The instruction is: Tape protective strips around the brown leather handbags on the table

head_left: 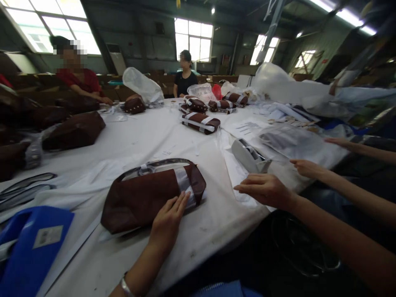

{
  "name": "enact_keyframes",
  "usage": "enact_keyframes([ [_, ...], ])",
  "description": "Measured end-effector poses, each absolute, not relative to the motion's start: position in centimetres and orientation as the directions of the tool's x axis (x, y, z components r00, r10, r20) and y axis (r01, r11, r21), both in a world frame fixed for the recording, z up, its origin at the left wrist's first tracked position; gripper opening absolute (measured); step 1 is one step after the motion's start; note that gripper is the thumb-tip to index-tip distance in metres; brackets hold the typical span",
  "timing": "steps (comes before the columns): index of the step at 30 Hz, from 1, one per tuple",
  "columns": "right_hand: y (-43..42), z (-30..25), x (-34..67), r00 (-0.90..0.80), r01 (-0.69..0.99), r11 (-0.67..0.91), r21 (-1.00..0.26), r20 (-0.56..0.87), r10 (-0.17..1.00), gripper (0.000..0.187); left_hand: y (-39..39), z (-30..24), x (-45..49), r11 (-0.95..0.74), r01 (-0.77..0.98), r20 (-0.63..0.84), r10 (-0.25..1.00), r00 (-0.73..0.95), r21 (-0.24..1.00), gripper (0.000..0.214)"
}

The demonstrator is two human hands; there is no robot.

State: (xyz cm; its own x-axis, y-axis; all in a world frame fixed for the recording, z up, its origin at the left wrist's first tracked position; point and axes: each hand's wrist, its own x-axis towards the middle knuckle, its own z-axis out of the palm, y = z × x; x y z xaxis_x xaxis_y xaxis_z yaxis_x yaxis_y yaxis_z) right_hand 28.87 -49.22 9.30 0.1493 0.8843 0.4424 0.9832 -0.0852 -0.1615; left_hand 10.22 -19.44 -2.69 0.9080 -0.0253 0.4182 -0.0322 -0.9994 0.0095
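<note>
A dark brown handbag (139, 198) lies on its side on the white-covered table. Its strap arches along the far edge, and a pale, shiny band wraps its right end. My left hand (168, 220) rests flat on that banded end, fingers stretched out. To the right, my right hand (267, 189) is held over the table edge with its fingers pressed together; whatever they pinch, if anything, is hidden. Just beyond it stands a grey-white tape dispenser (247, 154), on or beside a white sheet (233, 173).
A co-worker's hands (306, 168) reach in from the right, by a clear plastic bag (291, 140). Several wrapped brown bags (201, 121) lie farther back, more brown bags (76, 130) at left. A blue plastic container (40, 247) occupies the near left. Two people (185, 78) are across the table.
</note>
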Motion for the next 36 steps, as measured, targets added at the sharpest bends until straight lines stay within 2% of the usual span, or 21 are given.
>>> enact_keyframes([
  [4, -41.0, 9.1, 28.2, 0.017, 0.942, 0.091, -0.323, 0.317, 0.948, 0.016, -19.6, -2.8, 10.3, -0.999, -0.015, 0.426, -0.027, 0.904, -0.030, 0.069],
  [7, -35.4, 8.3, 29.4, -0.060, 0.938, 0.129, -0.323, 0.217, 0.974, 0.018, -19.5, -3.0, 10.3, -0.998, -0.016, 0.451, -0.042, 0.891, -0.061, 0.060],
  [10, -30.5, 7.9, 30.9, -0.107, 0.969, 0.116, -0.218, 0.054, 0.993, 0.015, -19.6, -3.0, 10.3, -0.998, -0.018, 0.466, -0.048, 0.884, -0.067, 0.052],
  [14, -25.9, 8.4, 31.2, -0.072, 0.996, 0.085, 0.039, -0.260, 0.963, 0.012, -19.7, -2.8, 10.3, -0.998, -0.017, 0.455, -0.039, 0.890, -0.052, 0.046],
  [17, -24.0, 9.0, 30.5, -0.037, 0.969, 0.126, 0.212, -0.378, 0.925, 0.018, -19.9, -2.8, 10.3, -0.999, -0.003, 0.460, -0.024, 0.887, -0.047, 0.044],
  [21, -23.0, 9.6, 30.0, -0.041, 0.944, 0.175, 0.279, -0.426, 0.904, 0.024, -20.0, -2.9, 10.4, -0.999, 0.007, 0.483, -0.015, 0.875, -0.044, 0.044],
  [33, -22.1, 9.5, 31.4, -0.035, 0.956, 0.137, 0.258, -0.365, 0.930, 0.029, -20.1, -2.6, 10.5, -0.999, 0.022, 0.439, 0.002, 0.898, -0.041, 0.046],
  [36, -21.8, 9.8, 32.0, 0.019, 0.971, 0.064, 0.228, -0.346, 0.938, 0.035, -20.1, -2.5, 10.4, -0.999, 0.010, 0.430, -0.009, 0.903, -0.043, 0.047],
])
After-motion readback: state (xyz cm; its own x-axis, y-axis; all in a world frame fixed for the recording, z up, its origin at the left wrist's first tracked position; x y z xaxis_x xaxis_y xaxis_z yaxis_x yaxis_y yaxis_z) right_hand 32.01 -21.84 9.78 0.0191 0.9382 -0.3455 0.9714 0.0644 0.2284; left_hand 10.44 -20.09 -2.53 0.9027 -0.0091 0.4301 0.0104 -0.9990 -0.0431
